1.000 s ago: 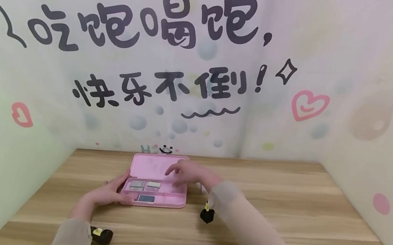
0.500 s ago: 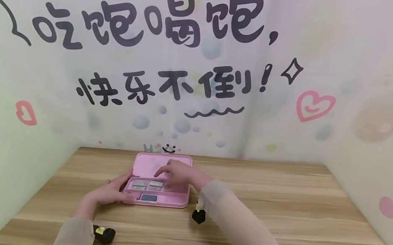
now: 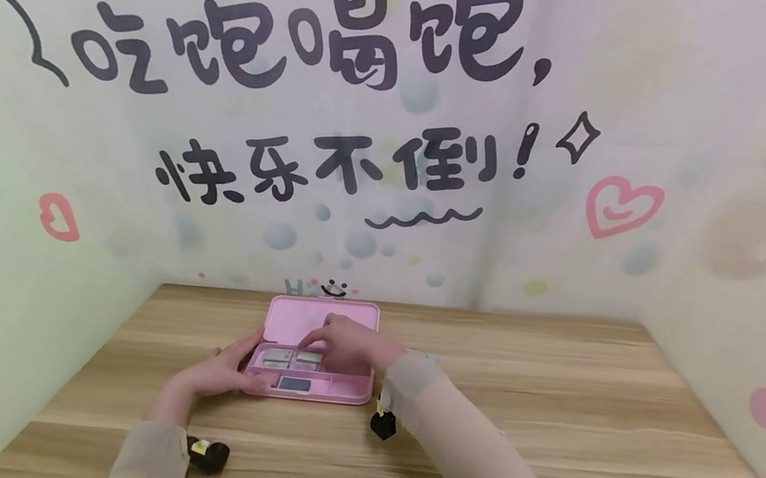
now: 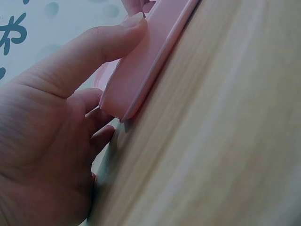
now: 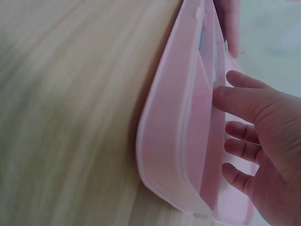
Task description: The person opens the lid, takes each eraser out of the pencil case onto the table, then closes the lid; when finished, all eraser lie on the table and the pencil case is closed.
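Note:
A pink plastic compartment case (image 3: 350, 390) lies open on the wooden table, its lid (image 3: 286, 322) tipped back toward the wall. My left hand (image 3: 213, 374) grips its left end, thumb on the front rim and fingers behind the side, as the left wrist view shows. My right hand (image 3: 353, 345) reaches into the back compartment, index fingertip and thumb at a small white block (image 3: 309, 357); whether they pinch it I cannot tell. Its other fingers bend loosely in the right wrist view. Pale grey blocks (image 3: 277, 356) lie left of it, and a dark blue-grey block (image 3: 294, 383) sits in the front row.
The wooden table (image 3: 548, 425) runs up to a printed back wall (image 3: 545, 237), close behind the lid. Side walls stand left and right. A black wrist device (image 3: 208, 455) hangs at the left wrist, another black device (image 3: 383, 424) at the right.
My right hand has moved left and down inside the case, from its right half to the white block. The left hand keeps its hold. The head view has shifted slightly.

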`<action>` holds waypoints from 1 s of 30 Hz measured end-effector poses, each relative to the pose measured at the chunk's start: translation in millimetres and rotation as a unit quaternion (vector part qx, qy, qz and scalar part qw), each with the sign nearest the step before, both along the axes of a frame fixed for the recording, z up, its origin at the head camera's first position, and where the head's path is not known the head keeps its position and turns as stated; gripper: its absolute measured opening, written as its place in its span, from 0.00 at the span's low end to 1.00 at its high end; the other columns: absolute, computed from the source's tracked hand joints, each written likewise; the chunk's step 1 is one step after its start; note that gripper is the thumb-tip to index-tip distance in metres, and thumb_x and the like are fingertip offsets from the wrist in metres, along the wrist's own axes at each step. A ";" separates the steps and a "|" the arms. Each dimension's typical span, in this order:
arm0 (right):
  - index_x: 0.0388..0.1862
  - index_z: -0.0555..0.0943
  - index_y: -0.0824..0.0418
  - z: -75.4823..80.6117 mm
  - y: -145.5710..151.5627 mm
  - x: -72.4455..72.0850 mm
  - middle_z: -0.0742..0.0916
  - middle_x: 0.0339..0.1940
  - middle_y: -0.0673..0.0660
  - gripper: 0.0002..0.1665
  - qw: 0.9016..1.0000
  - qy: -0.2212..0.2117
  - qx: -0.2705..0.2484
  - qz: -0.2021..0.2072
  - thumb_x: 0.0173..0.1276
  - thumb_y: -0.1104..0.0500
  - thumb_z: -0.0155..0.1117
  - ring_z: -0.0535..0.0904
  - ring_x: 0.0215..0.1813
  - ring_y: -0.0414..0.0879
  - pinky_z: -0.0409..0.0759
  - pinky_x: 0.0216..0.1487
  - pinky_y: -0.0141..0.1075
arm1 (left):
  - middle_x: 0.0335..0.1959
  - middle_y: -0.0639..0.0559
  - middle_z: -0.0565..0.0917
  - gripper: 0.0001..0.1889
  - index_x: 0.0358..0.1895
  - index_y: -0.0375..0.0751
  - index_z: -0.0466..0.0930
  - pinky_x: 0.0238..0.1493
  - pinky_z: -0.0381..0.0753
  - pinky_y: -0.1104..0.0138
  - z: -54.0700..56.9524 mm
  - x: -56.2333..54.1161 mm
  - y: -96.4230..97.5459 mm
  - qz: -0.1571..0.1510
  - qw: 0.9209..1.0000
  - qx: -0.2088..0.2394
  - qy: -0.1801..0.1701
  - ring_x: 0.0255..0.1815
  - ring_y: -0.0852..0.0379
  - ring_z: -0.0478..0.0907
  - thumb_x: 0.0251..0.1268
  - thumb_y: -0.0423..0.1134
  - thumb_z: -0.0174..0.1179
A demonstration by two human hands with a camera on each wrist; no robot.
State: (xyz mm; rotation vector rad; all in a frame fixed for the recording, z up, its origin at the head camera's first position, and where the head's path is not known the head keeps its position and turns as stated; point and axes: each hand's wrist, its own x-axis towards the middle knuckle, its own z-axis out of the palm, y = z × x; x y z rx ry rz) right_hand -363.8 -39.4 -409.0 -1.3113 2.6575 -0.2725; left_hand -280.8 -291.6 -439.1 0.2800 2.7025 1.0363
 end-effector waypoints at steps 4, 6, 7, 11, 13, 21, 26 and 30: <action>0.59 0.80 0.34 -3.4 -1.7 -1.8 0.75 0.43 0.49 0.31 1.000 0.015 0.003 0.014 0.58 0.59 0.72 0.70 0.42 0.39 0.71 0.44 0.28 | 0.78 0.36 0.43 0.60 0.79 0.45 0.36 0.68 0.26 0.37 0.7 -0.1 1.3 0.000 1.000 -0.002 0.000 0.76 0.34 0.36 0.51 0.58 0.70; 0.59 0.80 0.35 -4.4 -2.6 -2.9 0.76 0.42 0.49 0.31 0.999 0.026 0.006 0.022 0.58 0.59 0.72 0.70 0.42 0.39 0.70 0.44 0.28 | 0.78 0.35 0.43 0.60 0.79 0.44 0.36 0.68 0.26 0.37 0.8 -0.6 1.7 -0.002 1.000 0.000 0.000 0.76 0.34 0.36 0.51 0.58 0.70; 0.59 0.80 0.35 -4.9 -2.9 -3.4 0.76 0.42 0.49 0.31 0.999 0.029 0.006 0.024 0.58 0.59 0.73 0.70 0.42 0.39 0.70 0.44 0.27 | 0.78 0.35 0.43 0.61 0.79 0.44 0.36 0.68 0.26 0.37 0.7 -1.0 1.8 -0.002 1.000 0.002 0.000 0.76 0.34 0.36 0.51 0.58 0.70; 0.58 0.81 0.36 -6.3 -3.5 -4.4 0.75 0.41 0.48 0.31 0.999 0.032 -0.001 0.028 0.57 0.60 0.73 0.69 0.41 0.39 0.70 0.43 0.27 | 0.78 0.35 0.43 0.61 0.79 0.44 0.36 0.68 0.25 0.37 0.1 -2.8 1.2 -0.006 1.000 0.006 0.000 0.76 0.34 0.36 0.51 0.58 0.70; 0.58 0.82 0.36 -6.5 -3.7 -3.7 0.75 0.40 0.48 0.31 0.999 0.026 -0.006 0.025 0.57 0.61 0.73 0.69 0.41 0.38 0.70 0.43 0.27 | 0.78 0.36 0.43 0.61 0.79 0.45 0.35 0.67 0.25 0.37 -0.1 -3.5 0.5 -0.006 1.000 0.007 0.000 0.76 0.34 0.36 0.51 0.58 0.70; 0.58 0.81 0.36 -4.4 -6.1 0.9 0.74 0.40 0.48 0.31 1.000 0.003 -0.008 0.014 0.59 0.63 0.71 0.69 0.41 0.39 0.70 0.40 0.27 | 0.78 0.36 0.42 0.61 0.79 0.45 0.35 0.67 0.24 0.36 0.3 -2.8 -0.1 -0.003 1.000 0.013 -0.005 0.76 0.34 0.35 0.50 0.57 0.70; 0.58 0.82 0.38 -4.3 -7.3 2.1 0.74 0.38 0.48 0.31 1.000 0.011 -0.007 0.021 0.59 0.65 0.70 0.69 0.40 0.39 0.70 0.39 0.27 | 0.78 0.36 0.43 0.61 0.79 0.46 0.36 0.67 0.25 0.36 0.4 -2.4 -0.1 0.001 1.000 0.012 -0.007 0.76 0.33 0.35 0.50 0.56 0.71; 0.58 0.82 0.39 -6.4 -8.6 1.4 0.74 0.38 0.48 0.30 0.999 0.024 0.000 0.025 0.60 0.65 0.69 0.69 0.40 0.38 0.70 0.40 0.26 | 0.78 0.36 0.43 0.61 0.79 0.45 0.36 0.67 0.25 0.37 -0.4 -2.7 -0.8 0.002 1.000 0.010 -0.007 0.76 0.33 0.35 0.49 0.57 0.71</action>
